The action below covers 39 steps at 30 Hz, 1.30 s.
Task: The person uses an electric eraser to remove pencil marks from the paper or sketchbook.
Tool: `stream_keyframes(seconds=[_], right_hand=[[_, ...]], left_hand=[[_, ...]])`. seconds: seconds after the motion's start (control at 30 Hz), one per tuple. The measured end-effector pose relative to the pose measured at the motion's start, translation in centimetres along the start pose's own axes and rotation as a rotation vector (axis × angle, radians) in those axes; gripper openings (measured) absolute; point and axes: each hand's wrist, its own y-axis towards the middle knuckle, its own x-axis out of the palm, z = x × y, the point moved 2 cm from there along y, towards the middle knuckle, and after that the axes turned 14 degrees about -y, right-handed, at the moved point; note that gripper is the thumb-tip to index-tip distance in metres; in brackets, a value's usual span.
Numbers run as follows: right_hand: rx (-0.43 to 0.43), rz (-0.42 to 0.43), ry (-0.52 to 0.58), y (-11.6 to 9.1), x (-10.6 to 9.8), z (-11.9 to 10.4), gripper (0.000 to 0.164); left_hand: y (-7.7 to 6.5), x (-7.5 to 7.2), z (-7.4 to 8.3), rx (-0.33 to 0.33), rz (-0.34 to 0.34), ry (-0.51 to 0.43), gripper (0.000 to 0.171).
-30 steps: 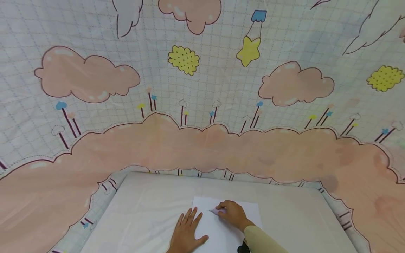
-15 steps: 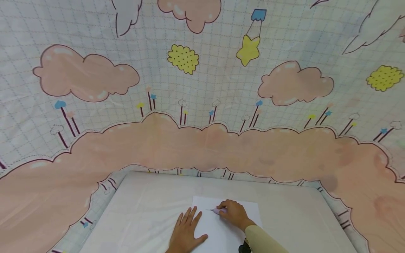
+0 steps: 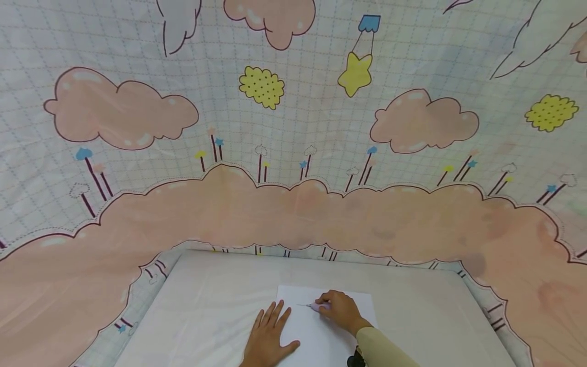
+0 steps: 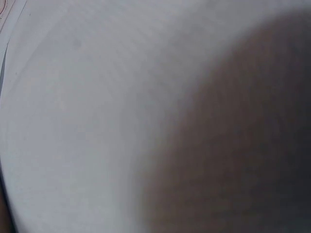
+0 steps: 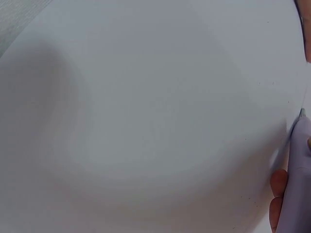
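Note:
In the head view a white sheet of paper point(image 3: 316, 341) lies on the white-covered table. My left hand point(image 3: 268, 337) rests flat over the sheet's left edge, fingers spread and thumb out. My right hand point(image 3: 343, 312) grips a thick lavender pen point(image 3: 319, 307), its thin metal tip down at the paper's upper part. A faint line point(image 3: 301, 305) runs left from that tip. The right wrist view shows the pen's lavender barrel point(image 5: 297, 179) at the right edge, with fingertips point(image 5: 278, 183) against it. A dark blurred shape fills the right side of the left wrist view.
The white table cover point(image 3: 206, 306) spreads around the paper. Behind and beside the table hangs a cloth printed with clouds point(image 3: 124, 109) and stars. A dark round object point(image 3: 355, 359) sits at the right wrist by the sleeve point(image 3: 385, 346).
The pen tip has slid slightly right over the paper, and the faint line to its left has grown longer. My left hand stays in place; the head view has shifted a little.

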Motion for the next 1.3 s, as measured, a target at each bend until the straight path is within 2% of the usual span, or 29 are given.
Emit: stream_keyframes(seconds=[0.67,1.3], right_hand=[[-0.027,-0.009,-0.001,0.8,0.6,-0.7,0.009],[-0.032,-0.033,-0.014,0.2,-0.9,0.5,0.008]], left_hand=[[0.0,0.1,0.1,-0.005,-0.007,0.010,0.088],[0.1,0.1,-0.2,-0.013,-0.025,0.003,0.090]])
